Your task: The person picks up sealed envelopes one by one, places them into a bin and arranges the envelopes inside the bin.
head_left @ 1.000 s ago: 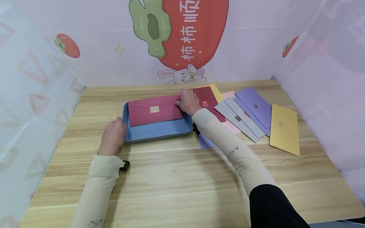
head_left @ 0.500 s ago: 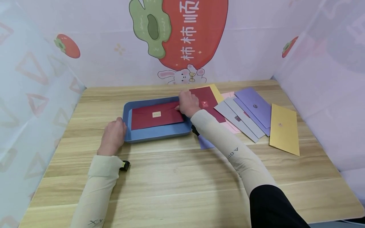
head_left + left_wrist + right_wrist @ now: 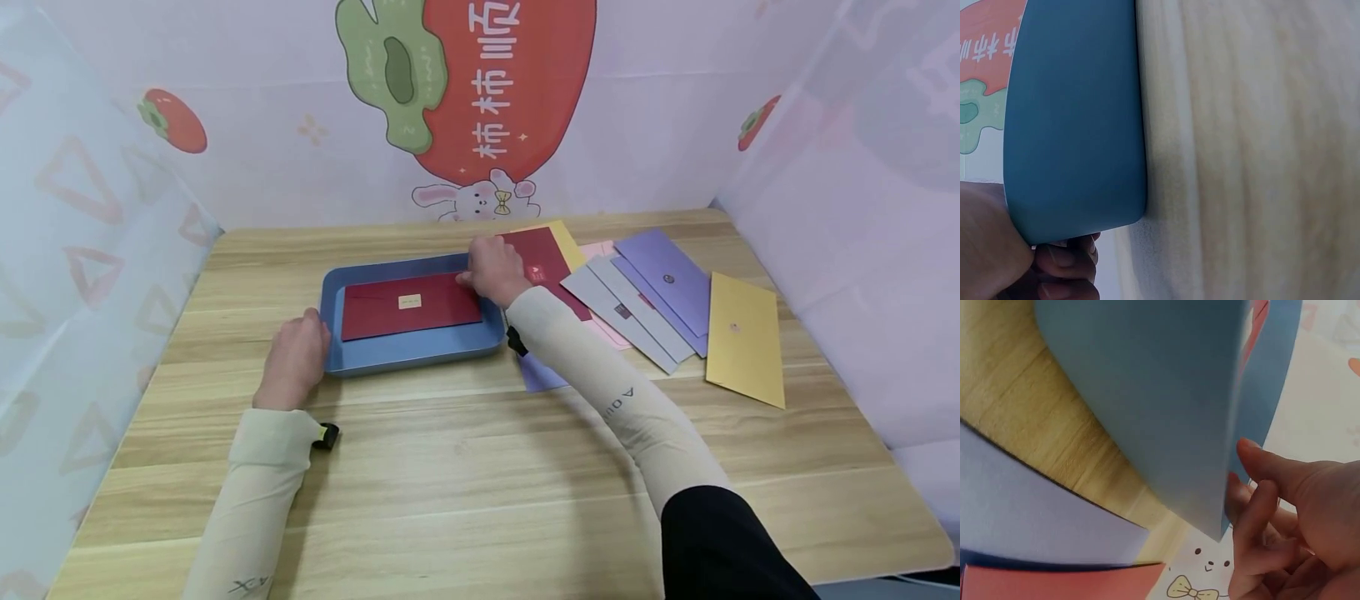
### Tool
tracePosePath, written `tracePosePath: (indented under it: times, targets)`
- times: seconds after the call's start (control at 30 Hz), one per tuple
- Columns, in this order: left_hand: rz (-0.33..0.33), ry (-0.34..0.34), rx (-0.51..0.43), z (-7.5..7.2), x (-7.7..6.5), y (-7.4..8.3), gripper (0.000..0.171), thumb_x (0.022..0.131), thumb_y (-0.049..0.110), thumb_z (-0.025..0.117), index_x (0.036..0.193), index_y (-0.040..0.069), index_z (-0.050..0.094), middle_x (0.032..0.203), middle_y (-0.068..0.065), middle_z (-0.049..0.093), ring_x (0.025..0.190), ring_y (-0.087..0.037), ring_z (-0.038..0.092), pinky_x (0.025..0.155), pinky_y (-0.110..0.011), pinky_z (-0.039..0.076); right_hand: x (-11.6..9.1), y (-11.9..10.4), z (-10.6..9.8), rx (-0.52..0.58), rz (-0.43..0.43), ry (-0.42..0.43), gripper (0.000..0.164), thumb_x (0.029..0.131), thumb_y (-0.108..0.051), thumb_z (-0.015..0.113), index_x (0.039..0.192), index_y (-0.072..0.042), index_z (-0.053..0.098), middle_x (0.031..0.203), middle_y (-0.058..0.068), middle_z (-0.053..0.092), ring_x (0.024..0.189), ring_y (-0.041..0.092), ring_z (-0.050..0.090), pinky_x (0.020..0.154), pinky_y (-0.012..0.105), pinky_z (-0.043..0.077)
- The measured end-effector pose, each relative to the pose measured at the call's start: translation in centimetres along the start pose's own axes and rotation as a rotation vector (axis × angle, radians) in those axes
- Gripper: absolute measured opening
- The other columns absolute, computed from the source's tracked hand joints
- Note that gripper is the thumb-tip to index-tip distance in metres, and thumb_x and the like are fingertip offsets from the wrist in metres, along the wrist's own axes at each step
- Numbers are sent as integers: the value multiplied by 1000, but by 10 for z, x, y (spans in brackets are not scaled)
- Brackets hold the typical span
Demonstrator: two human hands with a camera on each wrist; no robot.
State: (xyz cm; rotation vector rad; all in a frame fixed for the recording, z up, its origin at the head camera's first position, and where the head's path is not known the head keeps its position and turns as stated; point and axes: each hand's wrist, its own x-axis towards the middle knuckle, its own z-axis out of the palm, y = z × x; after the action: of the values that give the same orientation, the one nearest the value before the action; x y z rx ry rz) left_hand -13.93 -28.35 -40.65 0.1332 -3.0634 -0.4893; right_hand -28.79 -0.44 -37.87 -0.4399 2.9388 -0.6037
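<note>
In the head view, a dark red envelope with a small cream label lies flat inside the blue tray. My left hand holds the tray's left end; in the left wrist view its curled fingers show at the tray's corner, thumb side along the rim. My right hand is over the tray's back right corner, thumb close to the envelope's right end. The right wrist view shows that thumb apart from the bent fingers, which are right at the tray's rim with nothing gripped between them.
Right of the tray, a dark red envelope overlaps yellow and pink ones. Grey envelopes, purple envelopes and a gold envelope lie farther right. A purple corner shows beneath my right forearm. A printed cloth backdrop stands behind the table.
The red envelope, earlier tilted up with its back edge over the tray's rim, has dropped flat into the tray. My right hand has let it go; my left hand stays put.
</note>
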Motion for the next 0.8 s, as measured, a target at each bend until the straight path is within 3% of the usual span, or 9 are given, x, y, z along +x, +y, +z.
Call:
tracePosePath:
  times: [0.23, 0.47, 0.8]
  targets:
    - [-7, -8, 0, 0, 0, 1, 31, 110, 11, 39, 113, -17, 52, 99, -42, 63, 94, -58, 67, 80, -65, 55, -10, 3, -8, 83, -15, 27, 26, 94, -33, 81, 89, -12, 67, 81, 4, 68, 76, 21, 66, 65, 34, 55]
    - [0, -7, 4, 1, 0, 1, 30, 110, 10, 39, 112, -17, 51, 98, -41, 63, 92, -55, 66, 81, -64, 55, -20, 9, -19, 99, -30, 20, 36, 95, -37, 80, 114, -9, 72, 100, 6, 71, 85, 22, 65, 74, 36, 58]
    - [-14, -26, 0, 2, 1, 0, 31, 110, 11, 42, 116, -18, 51, 100, -40, 62, 93, -52, 65, 83, -63, 56, -38, 17, -34, 102, -60, 13, 42, 96, -40, 78, 121, -7, 72, 110, 8, 71, 90, 22, 66, 75, 36, 60]
